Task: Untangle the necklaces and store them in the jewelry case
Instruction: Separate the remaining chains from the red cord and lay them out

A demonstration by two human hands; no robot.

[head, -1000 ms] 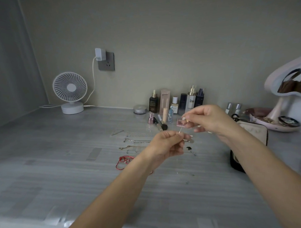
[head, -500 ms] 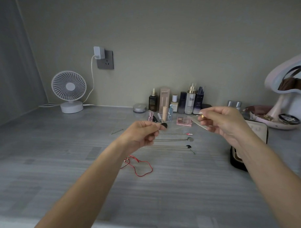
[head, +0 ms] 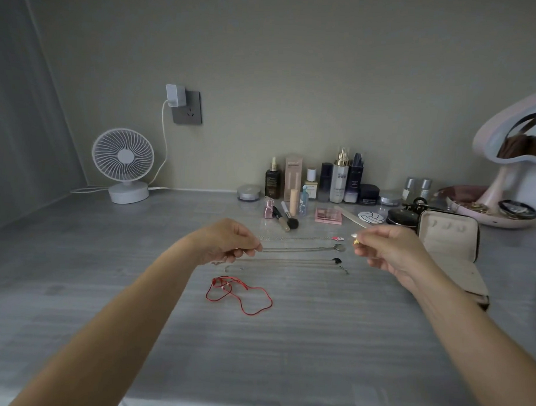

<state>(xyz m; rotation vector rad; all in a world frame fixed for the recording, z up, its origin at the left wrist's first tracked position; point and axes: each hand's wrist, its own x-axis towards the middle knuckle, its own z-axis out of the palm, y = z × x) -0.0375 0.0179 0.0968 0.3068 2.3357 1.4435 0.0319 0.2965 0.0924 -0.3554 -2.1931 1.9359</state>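
My left hand (head: 226,244) and my right hand (head: 392,252) are raised apart over the grey table, both pinched shut. A small gold pendant (head: 356,242) sits between my right fingertips; its thin chain toward my left fingers is barely visible. Below them three straightened chain necklaces lie in parallel rows: one with a pink pendant (head: 337,238), one with a round silver pendant (head: 339,247), one with a black pendant (head: 336,260). A red cord necklace (head: 240,293) lies looped nearer to me. The open jewelry case (head: 446,239) stands just right of my right hand.
Cosmetic bottles (head: 340,178), a makeup brush (head: 286,217) and a pink palette (head: 328,216) line the back of the table. A white fan (head: 122,164) stands back left. A pink mirror stand (head: 498,180) with a tray (head: 491,218) is at the far right.
My hands have moved apart, the left going left and the right going right and lower, drawing out the necklace with the gold pendant. The chains on the table now show between them.
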